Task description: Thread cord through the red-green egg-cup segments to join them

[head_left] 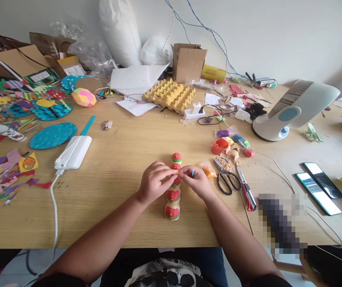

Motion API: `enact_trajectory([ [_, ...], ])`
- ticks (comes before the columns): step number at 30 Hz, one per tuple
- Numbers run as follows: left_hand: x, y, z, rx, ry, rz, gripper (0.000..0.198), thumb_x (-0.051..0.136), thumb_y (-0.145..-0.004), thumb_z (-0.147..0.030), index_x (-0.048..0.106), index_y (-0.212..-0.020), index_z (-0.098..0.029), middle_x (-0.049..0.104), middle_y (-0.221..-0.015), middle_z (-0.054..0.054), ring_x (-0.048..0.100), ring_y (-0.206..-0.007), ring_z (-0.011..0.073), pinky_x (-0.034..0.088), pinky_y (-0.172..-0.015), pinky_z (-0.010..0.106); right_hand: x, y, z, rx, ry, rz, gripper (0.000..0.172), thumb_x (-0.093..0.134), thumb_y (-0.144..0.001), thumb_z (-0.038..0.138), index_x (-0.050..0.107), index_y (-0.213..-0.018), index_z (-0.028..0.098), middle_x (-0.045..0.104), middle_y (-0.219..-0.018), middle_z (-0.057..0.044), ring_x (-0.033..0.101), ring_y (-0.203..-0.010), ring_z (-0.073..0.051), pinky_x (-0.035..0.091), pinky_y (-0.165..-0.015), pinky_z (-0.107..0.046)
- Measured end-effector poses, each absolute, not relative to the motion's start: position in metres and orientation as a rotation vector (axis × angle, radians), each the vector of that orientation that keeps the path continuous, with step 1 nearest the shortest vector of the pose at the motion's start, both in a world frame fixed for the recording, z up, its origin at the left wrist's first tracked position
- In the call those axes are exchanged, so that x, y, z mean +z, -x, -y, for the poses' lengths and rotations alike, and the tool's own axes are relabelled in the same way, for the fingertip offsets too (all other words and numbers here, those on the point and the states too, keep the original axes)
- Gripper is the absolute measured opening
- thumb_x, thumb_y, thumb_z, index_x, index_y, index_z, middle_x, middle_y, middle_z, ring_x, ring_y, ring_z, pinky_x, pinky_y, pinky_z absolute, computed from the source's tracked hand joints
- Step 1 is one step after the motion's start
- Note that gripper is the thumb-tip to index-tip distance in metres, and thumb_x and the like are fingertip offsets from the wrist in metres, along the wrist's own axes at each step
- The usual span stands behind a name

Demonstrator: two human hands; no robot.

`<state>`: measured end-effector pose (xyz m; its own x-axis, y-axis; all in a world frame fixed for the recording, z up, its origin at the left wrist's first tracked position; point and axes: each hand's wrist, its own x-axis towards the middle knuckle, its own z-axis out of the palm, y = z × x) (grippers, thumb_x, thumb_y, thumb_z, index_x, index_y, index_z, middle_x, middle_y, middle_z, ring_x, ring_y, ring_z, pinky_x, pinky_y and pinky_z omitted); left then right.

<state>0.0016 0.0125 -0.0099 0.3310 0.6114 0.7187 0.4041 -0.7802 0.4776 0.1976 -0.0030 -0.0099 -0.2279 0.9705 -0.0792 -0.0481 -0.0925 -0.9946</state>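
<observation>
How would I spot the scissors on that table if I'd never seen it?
On the wooden table, find the person's right hand. Just to the right of it lie the scissors. Their two rounded black handle loops set them apart from the slim, straight cutter alongside.

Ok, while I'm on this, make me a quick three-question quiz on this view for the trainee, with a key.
1. Which hand has a small blue item in its grip?
2. True or false: the black-handled scissors lie between the row of red-faced pieces and the box cutter.
3. How many phones lie on the right side of the table?

Key: 1. The right hand. 2. True. 3. Two.
</observation>
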Motion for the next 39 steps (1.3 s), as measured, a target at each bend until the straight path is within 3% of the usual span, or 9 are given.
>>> enact_trajectory([
  [39, -0.0063, -0.0031, -0.0099, 1.383, -2.248, -0.899, 0.012, 0.065, -0.092, -0.016, 0.074, -0.098, -0.023, 0.073, -0.083, 0.002, 0.062, -0.078, 0.0155, 0.052, -0.075, 0.033, -0.0006, -0.1974, 0.0051, 1.503, 1.092, 1.293, 0.040, 0.076, -0.078, 0.058, 0.071, -0.083, 0.019, 0.063, -0.074, -0.001, 0.052, -0.069, -0.014, 0.042, -0.067, -0.029],
])
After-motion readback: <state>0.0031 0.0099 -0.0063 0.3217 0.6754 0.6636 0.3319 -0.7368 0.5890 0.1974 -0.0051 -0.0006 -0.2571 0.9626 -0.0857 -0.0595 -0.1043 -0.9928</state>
